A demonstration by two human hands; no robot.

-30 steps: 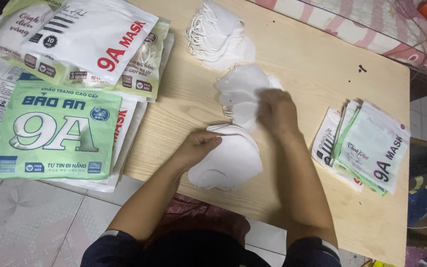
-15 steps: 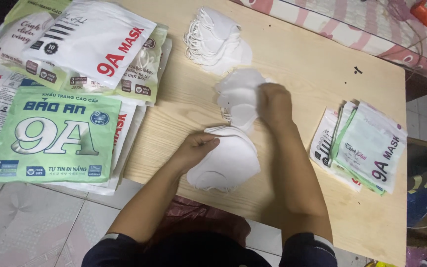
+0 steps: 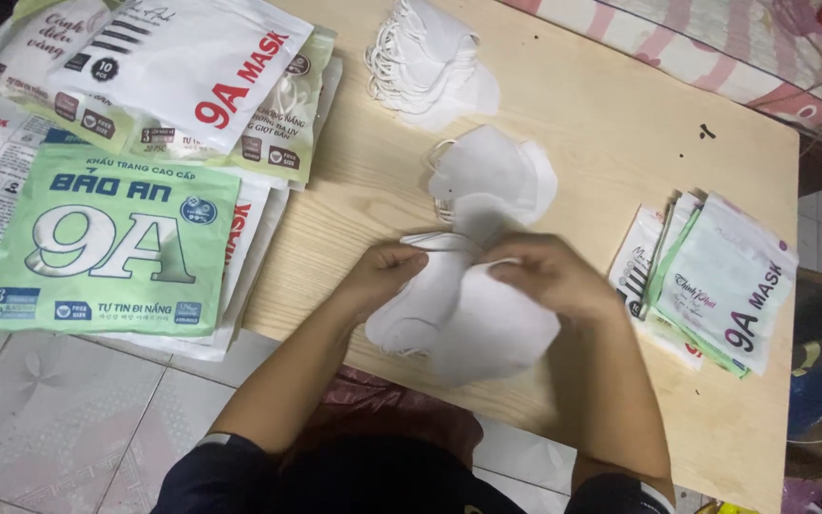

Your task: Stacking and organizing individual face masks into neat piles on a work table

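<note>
Your worktop (image 3: 611, 124) is a low board of pale wood with a fine straight grain, matte and smooth, set over a floor of grey glazed tiles (image 3: 40, 428). Along its far edge runs a cloth with pink and white stripes (image 3: 715, 48).

At your left, partly over the worktop's edge, lies a broad overlapping spread of flat glossy packets (image 3: 192, 86), white and pale green; the nearest is a green packet (image 3: 107, 247) lying over the floor tiles. At your right sits a smaller fanned stack of sealed pouches (image 3: 725, 281), white with green edges, close beside your right forearm but not touching it.

At the far middle rests a heap of white masks (image 3: 430, 57) with thin elastic loops bunched on its left side. Nearer you lies a smaller pile of folded white masks (image 3: 497, 176), soft and matte, with rounded edges.

Right in front of you, at the near edge of the worktop, lies the stack of white masks (image 3: 459, 319) you are handling: soft, non-woven-looking, folded flat with curved outlines, fanned slightly. Your left hand (image 3: 387, 276) is closed on its upper left edge, fingers curled over the elastic. Your right hand (image 3: 544, 276) is pinched shut on the top of the same stack, slightly blurred. Both hands meet over it, and your forearms hide its near edge in part.
</note>
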